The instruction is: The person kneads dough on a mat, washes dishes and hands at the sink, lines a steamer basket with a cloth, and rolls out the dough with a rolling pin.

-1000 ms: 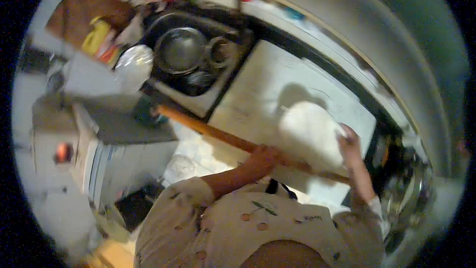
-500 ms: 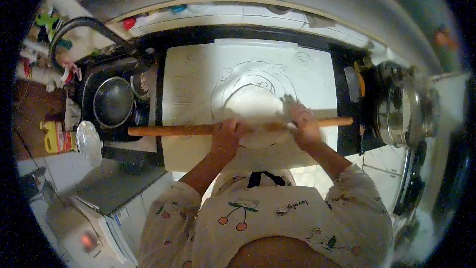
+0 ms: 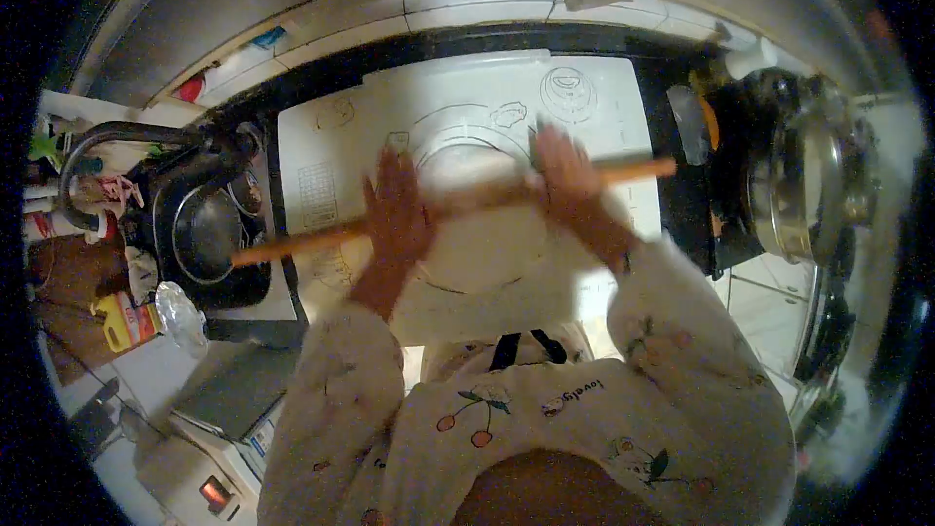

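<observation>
A long wooden rolling pin [image 3: 477, 202] lies at a slant across the dough, its right end farther from me. My left hand [image 3: 401, 200] rests flat on the pin left of the dough, fingers stretched forward. On the other side my right hand [image 3: 570, 173] presses the pin with its fingers extended too, a little blurred. Beneath the pin is a pale round sheet of dough [image 3: 472, 164], partly hidden by it. The dough sits on a white mat [image 3: 604, 122] printed with circles and small drawings.
At the left is a black sink [image 3: 258, 282] with a dark curved faucet [image 3: 127, 131]. A yellow bottle [image 3: 119, 323] stands near a foil-like silvery dish [image 3: 181, 318]. Metal pots [image 3: 799, 185] are on the right, beside an orange-edged item [image 3: 708, 127].
The rolling pin has rolled away from me and tilted, its right end farther forward. My hands have gone from curled around it to flat with fingers outstretched. The head view has shifted.
</observation>
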`<control>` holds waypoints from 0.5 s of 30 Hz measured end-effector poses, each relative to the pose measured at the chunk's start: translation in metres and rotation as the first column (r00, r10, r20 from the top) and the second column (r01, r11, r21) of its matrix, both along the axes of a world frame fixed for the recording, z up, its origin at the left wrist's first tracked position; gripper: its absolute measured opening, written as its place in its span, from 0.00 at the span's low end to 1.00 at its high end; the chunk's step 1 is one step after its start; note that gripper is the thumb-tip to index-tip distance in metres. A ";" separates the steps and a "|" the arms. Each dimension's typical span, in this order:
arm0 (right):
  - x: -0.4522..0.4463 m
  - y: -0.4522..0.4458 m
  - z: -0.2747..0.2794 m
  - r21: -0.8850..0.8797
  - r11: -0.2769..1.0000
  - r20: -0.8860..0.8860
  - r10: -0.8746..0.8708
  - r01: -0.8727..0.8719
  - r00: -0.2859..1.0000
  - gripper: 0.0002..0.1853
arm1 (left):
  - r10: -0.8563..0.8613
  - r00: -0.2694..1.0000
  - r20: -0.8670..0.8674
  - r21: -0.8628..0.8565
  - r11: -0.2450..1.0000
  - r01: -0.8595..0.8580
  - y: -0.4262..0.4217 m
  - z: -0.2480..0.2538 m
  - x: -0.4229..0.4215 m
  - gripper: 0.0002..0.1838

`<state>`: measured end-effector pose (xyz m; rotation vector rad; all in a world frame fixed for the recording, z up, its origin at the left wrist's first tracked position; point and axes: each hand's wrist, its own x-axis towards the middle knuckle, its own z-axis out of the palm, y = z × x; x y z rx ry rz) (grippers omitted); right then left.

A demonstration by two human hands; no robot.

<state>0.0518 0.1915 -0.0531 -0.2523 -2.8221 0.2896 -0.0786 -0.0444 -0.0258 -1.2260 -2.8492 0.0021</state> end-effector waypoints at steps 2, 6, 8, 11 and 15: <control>0.039 -0.035 0.051 -0.040 0.999 0.435 0.038 -0.023 0.899 0.33 | -0.067 0.993 0.099 0.027 0.998 0.064 -0.031 -0.009 0.040 0.40; 0.011 -0.007 0.022 0.004 1.000 0.146 0.019 -0.020 0.989 0.30 | -0.102 0.994 -0.049 0.165 0.980 0.109 -0.017 -0.024 0.006 0.38; -0.048 0.025 0.010 -0.073 0.997 -0.117 -0.014 0.006 0.993 0.29 | 0.035 0.993 -0.116 0.181 0.983 -0.013 0.026 -0.026 -0.061 0.36; -0.079 0.047 -0.008 -0.052 0.992 -0.047 -0.115 0.113 0.992 0.33 | 0.093 0.976 -0.199 0.270 0.962 -0.037 0.035 -0.022 -0.079 0.37; -0.004 -0.006 0.022 -0.055 0.997 0.245 -0.030 0.045 0.969 0.31 | 0.025 1.000 0.016 -0.107 0.994 -0.023 -0.019 -0.029 0.002 0.43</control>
